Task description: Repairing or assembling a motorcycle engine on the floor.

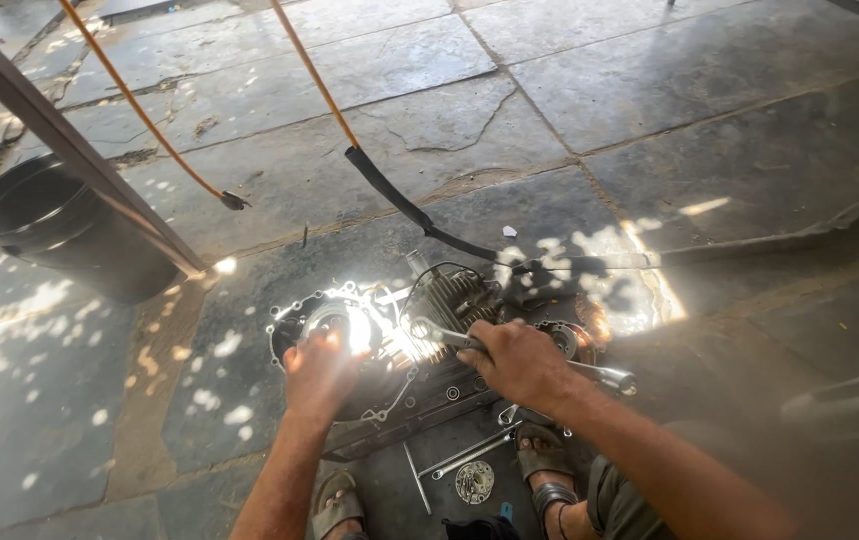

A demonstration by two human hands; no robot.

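A dirty motorcycle engine [449,300] lies on the stone floor between my feet. My left hand [317,372] presses flat on the round side cover at the engine's left, in bright sunlight. My right hand [517,362] is closed around the handle of a metal wrench [439,333], whose ring end sits on the engine near the finned cylinder. A second long tool handle [604,376] pokes out to the right of my right wrist.
A black bucket [44,228] stands at the left beside a slanted metal bar [69,140]. Orange cords [314,75] and a black hose [399,200] run across the floor behind the engine. Loose spanners [464,455] and a round gear part [473,482] lie by my sandalled feet.
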